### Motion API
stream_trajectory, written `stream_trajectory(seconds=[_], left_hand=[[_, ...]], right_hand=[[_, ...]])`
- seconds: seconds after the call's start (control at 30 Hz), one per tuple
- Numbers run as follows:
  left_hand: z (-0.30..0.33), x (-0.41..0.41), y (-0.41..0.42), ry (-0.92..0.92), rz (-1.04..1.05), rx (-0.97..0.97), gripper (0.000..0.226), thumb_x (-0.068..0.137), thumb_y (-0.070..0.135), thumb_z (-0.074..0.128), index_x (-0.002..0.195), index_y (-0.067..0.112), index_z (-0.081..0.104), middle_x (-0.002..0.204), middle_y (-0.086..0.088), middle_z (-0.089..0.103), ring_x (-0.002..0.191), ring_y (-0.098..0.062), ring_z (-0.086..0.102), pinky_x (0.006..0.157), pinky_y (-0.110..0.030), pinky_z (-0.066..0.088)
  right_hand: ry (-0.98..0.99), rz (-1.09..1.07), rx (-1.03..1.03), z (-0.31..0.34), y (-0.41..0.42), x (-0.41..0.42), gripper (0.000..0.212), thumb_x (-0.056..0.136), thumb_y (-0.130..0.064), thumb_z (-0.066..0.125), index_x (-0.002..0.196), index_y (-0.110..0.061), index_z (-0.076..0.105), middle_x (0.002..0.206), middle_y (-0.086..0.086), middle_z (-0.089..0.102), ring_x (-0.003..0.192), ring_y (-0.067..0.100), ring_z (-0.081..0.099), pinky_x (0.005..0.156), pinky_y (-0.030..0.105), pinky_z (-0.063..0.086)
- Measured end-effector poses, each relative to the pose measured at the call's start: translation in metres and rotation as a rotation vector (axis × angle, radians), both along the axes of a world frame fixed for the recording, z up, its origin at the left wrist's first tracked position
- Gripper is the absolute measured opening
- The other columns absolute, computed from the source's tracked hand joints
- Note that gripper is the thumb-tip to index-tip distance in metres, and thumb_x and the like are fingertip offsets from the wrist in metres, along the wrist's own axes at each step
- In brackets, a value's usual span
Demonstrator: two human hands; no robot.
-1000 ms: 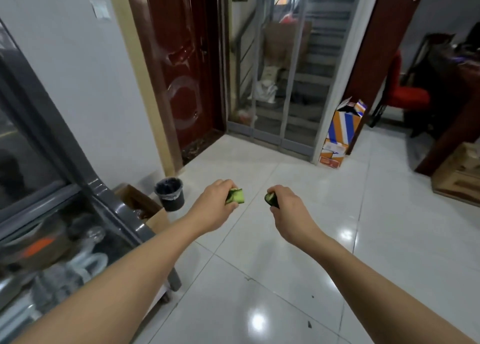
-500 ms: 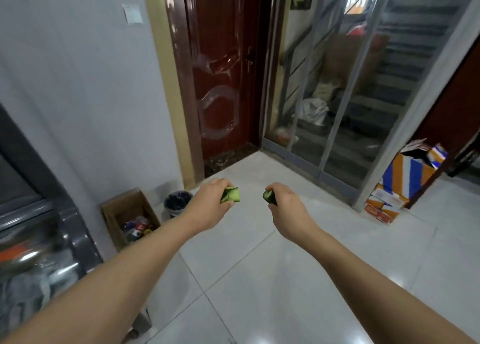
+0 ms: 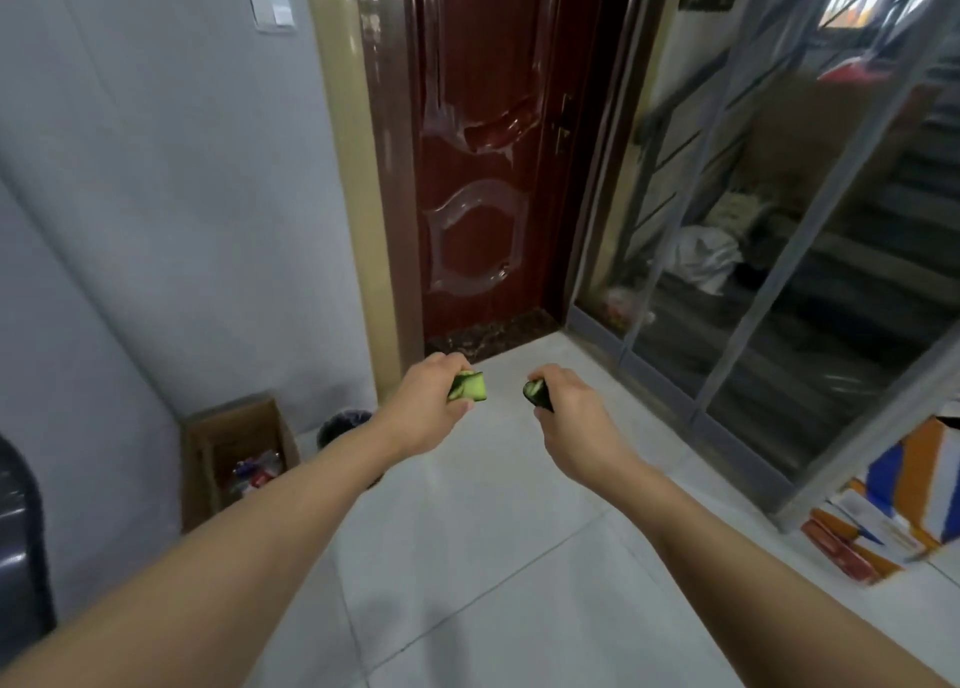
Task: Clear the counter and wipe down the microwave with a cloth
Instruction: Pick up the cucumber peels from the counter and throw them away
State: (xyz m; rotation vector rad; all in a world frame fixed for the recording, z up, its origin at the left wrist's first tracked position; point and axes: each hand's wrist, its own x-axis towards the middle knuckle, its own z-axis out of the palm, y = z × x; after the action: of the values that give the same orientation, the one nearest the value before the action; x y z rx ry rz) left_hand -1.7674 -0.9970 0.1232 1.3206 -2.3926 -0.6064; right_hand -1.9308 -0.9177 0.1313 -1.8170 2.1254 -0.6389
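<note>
My left hand (image 3: pixel 423 406) is closed around a green cucumber piece (image 3: pixel 469 387) whose pale cut end sticks out to the right. My right hand (image 3: pixel 574 417) grips a second, darker green cucumber piece (image 3: pixel 537 393), of which only the tip shows. Both arms are stretched out over the white tiled floor, hands a short gap apart. No counter, microwave or cloth is in view.
A small black bin (image 3: pixel 343 426) with a liner stands by the wall, left of my left hand, next to an open cardboard box (image 3: pixel 234 453) of rubbish. A dark red door (image 3: pixel 478 167), glass panels (image 3: pixel 753 271) and a striped carton (image 3: pixel 904 510) lie ahead and right.
My view has swung left and moved closer to the red door and the bin. The grey cabinet has slid almost out of the left edge. Both hands keep their cucumber pieces.
</note>
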Motion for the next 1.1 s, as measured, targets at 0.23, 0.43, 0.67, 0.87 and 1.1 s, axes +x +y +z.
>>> stream_trajectory(seconds=[0.23,0.43,0.67,0.87,1.1], left_hand=[[-0.002,-0.061,-0.103,-0.036,0.081,-0.003,0.025,0.088,0.021,0.061,0.111,0.016,0.053,0.107,-0.003,0.054,0.088,-0.014,0.047,0.075,-0.026,0.036],[-0.001,-0.101,-0.174,-0.022,0.178,0.002,0.026,0.088,0.017,0.061,0.113,0.011,0.055,0.105,-0.008,0.055,0.092,-0.021,0.053,0.074,-0.025,0.036],[-0.005,-0.140,-0.238,-0.014,0.459,0.031,0.025,0.088,0.016,0.060,0.111,0.009,0.055,0.109,-0.011,0.057,0.095,-0.025,0.053,0.077,-0.028,0.039],[-0.007,-0.162,-0.274,-0.008,0.638,0.027,0.026,0.087,0.016,0.061,0.111,0.007,0.055,0.108,-0.015,0.058,0.096,-0.029,0.054,0.079,-0.031,0.041],[-0.027,-0.156,-0.320,0.033,0.826,0.055,0.023,0.089,0.017,0.060,0.110,0.011,0.055,0.107,-0.010,0.059,0.093,-0.022,0.054,0.076,-0.026,0.039]], right_hand=[[0.002,0.075,0.001,0.002,-0.113,-0.070,0.029,0.092,-0.005,0.052,0.120,-0.011,0.049,0.116,0.010,0.053,0.100,0.025,0.052,0.082,0.033,0.044],[-0.020,0.227,0.010,-0.006,-0.209,-0.118,0.034,0.091,-0.003,0.052,0.125,-0.011,0.048,0.119,0.011,0.052,0.104,0.026,0.052,0.084,0.032,0.044],[-0.027,0.475,0.015,-0.014,-0.333,-0.163,0.036,0.091,-0.005,0.051,0.126,-0.013,0.047,0.120,0.008,0.051,0.107,0.025,0.052,0.089,0.035,0.045],[-0.014,0.679,0.030,-0.010,-0.409,-0.186,0.034,0.093,-0.006,0.050,0.126,-0.012,0.047,0.121,0.011,0.051,0.108,0.027,0.052,0.086,0.034,0.044],[-0.004,0.852,0.072,-0.020,-0.486,-0.170,0.032,0.093,-0.006,0.049,0.125,-0.011,0.047,0.122,0.012,0.050,0.108,0.027,0.051,0.088,0.035,0.043]])
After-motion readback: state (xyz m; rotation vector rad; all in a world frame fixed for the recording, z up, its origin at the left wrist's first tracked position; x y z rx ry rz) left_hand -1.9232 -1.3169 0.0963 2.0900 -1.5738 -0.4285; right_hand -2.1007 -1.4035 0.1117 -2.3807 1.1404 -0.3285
